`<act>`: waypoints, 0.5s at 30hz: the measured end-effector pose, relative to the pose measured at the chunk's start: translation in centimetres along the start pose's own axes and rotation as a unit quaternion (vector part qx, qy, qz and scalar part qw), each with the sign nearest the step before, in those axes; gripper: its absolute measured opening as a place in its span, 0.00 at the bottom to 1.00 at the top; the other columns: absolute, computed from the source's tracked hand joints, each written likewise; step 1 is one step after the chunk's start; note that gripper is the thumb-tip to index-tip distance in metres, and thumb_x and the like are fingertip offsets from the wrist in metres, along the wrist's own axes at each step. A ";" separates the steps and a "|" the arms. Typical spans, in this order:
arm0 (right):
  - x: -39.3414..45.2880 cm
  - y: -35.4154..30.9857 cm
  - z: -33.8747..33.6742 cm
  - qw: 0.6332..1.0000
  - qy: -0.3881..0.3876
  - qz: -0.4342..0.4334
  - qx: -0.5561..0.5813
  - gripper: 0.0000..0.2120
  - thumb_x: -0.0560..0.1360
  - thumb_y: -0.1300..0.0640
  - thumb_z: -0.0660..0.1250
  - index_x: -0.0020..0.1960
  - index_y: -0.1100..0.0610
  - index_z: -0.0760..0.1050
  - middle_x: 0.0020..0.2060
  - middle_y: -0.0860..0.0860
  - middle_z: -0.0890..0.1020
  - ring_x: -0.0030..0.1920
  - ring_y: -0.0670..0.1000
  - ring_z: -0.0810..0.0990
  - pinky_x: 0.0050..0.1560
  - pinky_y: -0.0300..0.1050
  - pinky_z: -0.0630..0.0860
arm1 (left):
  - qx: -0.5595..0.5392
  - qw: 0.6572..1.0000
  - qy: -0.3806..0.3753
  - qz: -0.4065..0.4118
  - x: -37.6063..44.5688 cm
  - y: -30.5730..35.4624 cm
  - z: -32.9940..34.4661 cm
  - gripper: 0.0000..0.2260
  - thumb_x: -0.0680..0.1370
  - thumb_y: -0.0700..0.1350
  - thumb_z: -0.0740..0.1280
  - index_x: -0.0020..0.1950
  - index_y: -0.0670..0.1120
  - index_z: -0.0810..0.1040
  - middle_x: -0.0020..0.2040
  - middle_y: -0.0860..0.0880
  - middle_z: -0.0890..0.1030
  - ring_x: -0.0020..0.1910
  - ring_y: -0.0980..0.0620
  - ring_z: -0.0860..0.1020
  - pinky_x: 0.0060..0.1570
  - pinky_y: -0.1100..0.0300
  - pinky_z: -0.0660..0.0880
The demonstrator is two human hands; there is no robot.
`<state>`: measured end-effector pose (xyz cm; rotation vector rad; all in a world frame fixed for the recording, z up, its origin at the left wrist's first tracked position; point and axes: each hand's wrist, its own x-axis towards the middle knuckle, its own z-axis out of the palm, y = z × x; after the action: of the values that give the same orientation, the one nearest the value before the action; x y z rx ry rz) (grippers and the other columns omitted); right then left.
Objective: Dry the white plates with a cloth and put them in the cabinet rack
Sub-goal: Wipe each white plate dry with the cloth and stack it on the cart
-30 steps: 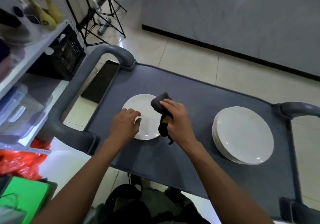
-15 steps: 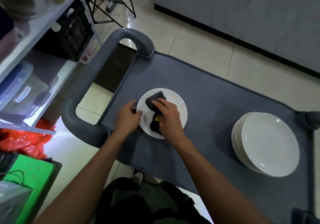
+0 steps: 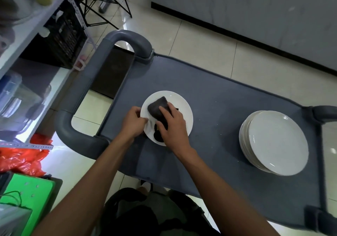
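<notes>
Two hands work on one white plate [image 3: 179,106], which lies flat on the grey cart top [image 3: 218,97] toward its left end. We note that the left hand [image 3: 132,122] grips the plate's left rim, fingers curled over the edge. The right hand [image 3: 173,128] presses a dark cloth [image 3: 157,107] onto the plate's face; its fingers lie over the cloth and its thumb curls against the cloth's near side, so we read the cloth as grasped. Part of the cloth shows beyond the fingertips, toward the plate's far-left portion. A stack of white plates [image 3: 277,142] rests on the same cart top, well apart to the right. A white shelf unit [image 3: 27,25] stands left of the cart, beside its looped grey handle [image 3: 85,89].
</notes>
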<state>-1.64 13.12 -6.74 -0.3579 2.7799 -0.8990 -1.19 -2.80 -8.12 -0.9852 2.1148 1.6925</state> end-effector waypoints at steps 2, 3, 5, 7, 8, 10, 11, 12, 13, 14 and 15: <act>-0.5 0.0 -0.1 1.000 0.018 0.009 -0.013 0.24 0.77 0.55 0.67 0.73 0.52 0.70 0.77 0.53 0.64 0.72 0.57 0.65 0.68 0.55 0.67 | 0.003 1.000 -0.029 0.002 -0.3 0.4 0.3 0.11 0.77 0.37 0.66 0.54 0.51 0.73 0.52 0.48 0.80 0.51 0.45 0.81 0.46 0.41 0.82; -0.7 0.0 -0.2 1.000 0.025 0.012 -0.014 0.25 0.77 0.56 0.67 0.73 0.52 0.70 0.76 0.54 0.64 0.72 0.57 0.65 0.68 0.56 0.67 | 0.000 0.999 -0.046 0.001 -0.5 0.5 0.4 0.11 0.77 0.37 0.65 0.55 0.51 0.71 0.53 0.48 0.79 0.51 0.44 0.80 0.43 0.41 0.83; -1.2 0.2 -0.4 0.999 0.032 0.013 -0.011 0.26 0.76 0.59 0.67 0.74 0.53 0.70 0.77 0.54 0.65 0.72 0.58 0.66 0.69 0.56 0.67 | -0.024 0.997 -0.075 -0.001 -0.9 0.9 0.7 0.11 0.78 0.36 0.64 0.54 0.51 0.70 0.54 0.47 0.78 0.50 0.44 0.81 0.36 0.44 0.83; -1.7 0.7 -0.7 0.999 0.033 0.005 -0.010 0.26 0.77 0.62 0.66 0.74 0.54 0.70 0.76 0.54 0.65 0.71 0.59 0.67 0.69 0.55 0.66 | -0.054 0.994 -0.096 -0.004 -1.2 1.2 1.0 0.13 0.78 0.34 0.63 0.53 0.52 0.72 0.54 0.47 0.79 0.48 0.44 0.82 0.33 0.48 0.82; -2.0 0.9 -1.0 0.999 0.033 -0.003 -0.011 0.25 0.77 0.63 0.66 0.74 0.54 0.70 0.76 0.54 0.66 0.70 0.60 0.68 0.69 0.55 0.66 | -0.065 0.992 -0.110 -0.005 -1.5 1.4 1.1 0.14 0.78 0.33 0.63 0.54 0.52 0.74 0.53 0.47 0.81 0.47 0.44 0.83 0.32 0.49 0.82; -2.6 1.5 -1.4 0.999 0.034 -0.023 -0.015 0.25 0.77 0.65 0.65 0.73 0.55 0.71 0.74 0.54 0.69 0.68 0.61 0.69 0.67 0.58 0.68 | -0.076 0.987 -0.141 -0.004 -1.9 1.6 1.5 0.18 0.77 0.30 0.60 0.55 0.51 0.78 0.51 0.47 0.84 0.46 0.45 0.84 0.32 0.51 0.81; -2.9 1.7 -1.5 0.999 0.037 -0.031 -0.018 0.25 0.76 0.66 0.65 0.72 0.56 0.72 0.73 0.54 0.70 0.67 0.61 0.70 0.66 0.59 0.69 | -0.083 0.984 -0.155 -0.005 -2.1 1.6 1.7 0.20 0.77 0.29 0.60 0.56 0.51 0.80 0.50 0.47 0.85 0.45 0.45 0.84 0.31 0.51 0.80; -3.2 1.8 -1.6 0.998 0.041 -0.035 -0.021 0.25 0.76 0.67 0.66 0.72 0.56 0.73 0.73 0.54 0.71 0.66 0.62 0.71 0.65 0.60 0.70 | -0.089 0.982 -0.165 -0.007 -2.3 1.6 1.8 0.21 0.76 0.28 0.60 0.57 0.50 0.80 0.50 0.46 0.85 0.43 0.45 0.84 0.31 0.52 0.80; -3.5 1.9 -1.7 0.998 0.045 -0.038 -0.024 0.25 0.75 0.68 0.66 0.71 0.56 0.74 0.72 0.54 0.72 0.66 0.62 0.72 0.64 0.61 0.70 | -0.093 0.980 -0.174 -0.006 -2.5 1.7 2.0 0.21 0.76 0.28 0.60 0.58 0.49 0.81 0.49 0.45 0.85 0.42 0.46 0.84 0.31 0.53 0.79; -3.8 1.9 -1.8 0.998 0.047 -0.040 -0.029 0.26 0.74 0.69 0.66 0.71 0.55 0.74 0.72 0.54 0.73 0.65 0.63 0.72 0.63 0.62 0.70 | -0.094 0.979 -0.182 -0.003 -2.7 1.8 2.2 0.21 0.76 0.27 0.60 0.58 0.49 0.81 0.49 0.44 0.85 0.41 0.46 0.84 0.31 0.53 0.79; -4.0 2.0 -1.9 0.997 0.051 -0.041 -0.034 0.27 0.74 0.70 0.66 0.70 0.55 0.75 0.72 0.54 0.73 0.65 0.63 0.72 0.63 0.61 0.70 | -0.093 0.977 -0.191 0.002 -2.9 1.9 2.4 0.21 0.76 0.27 0.61 0.58 0.48 0.81 0.49 0.43 0.85 0.41 0.45 0.84 0.31 0.52 0.80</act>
<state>1.33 16.83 -5.97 -0.4524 2.9138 -0.8647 -0.77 0.59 -5.68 -0.6317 1.7393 1.9273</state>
